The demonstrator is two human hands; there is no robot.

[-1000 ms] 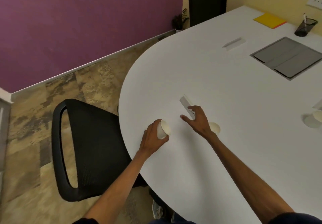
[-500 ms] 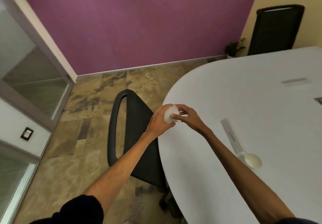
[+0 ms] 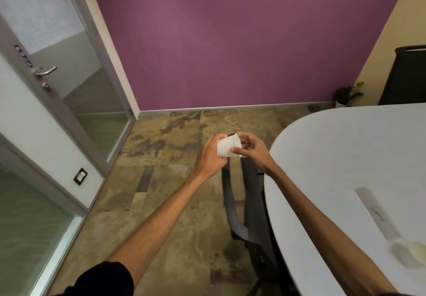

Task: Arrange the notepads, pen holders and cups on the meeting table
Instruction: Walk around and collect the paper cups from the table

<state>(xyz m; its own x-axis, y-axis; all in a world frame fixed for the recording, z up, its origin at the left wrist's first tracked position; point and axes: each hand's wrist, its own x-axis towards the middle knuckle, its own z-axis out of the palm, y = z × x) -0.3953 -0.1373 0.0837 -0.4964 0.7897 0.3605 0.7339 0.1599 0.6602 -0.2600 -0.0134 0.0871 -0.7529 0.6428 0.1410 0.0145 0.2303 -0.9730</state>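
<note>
A rounded white meeting table [image 3: 334, 157] fills the right side, with a black office chair [image 3: 251, 203] against its left edge. Just off that edge, above the chair and clear of the tabletop, the left hand [image 3: 208, 157] curls round the base of a small white paper cup [image 3: 227, 149] tipped on its side. The right hand [image 3: 253, 151] pinches the cup near its rim between thumb and fingers.

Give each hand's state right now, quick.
Left hand: grips the white paper cup by its base.
Right hand: pinches the same cup near its rim.
</note>
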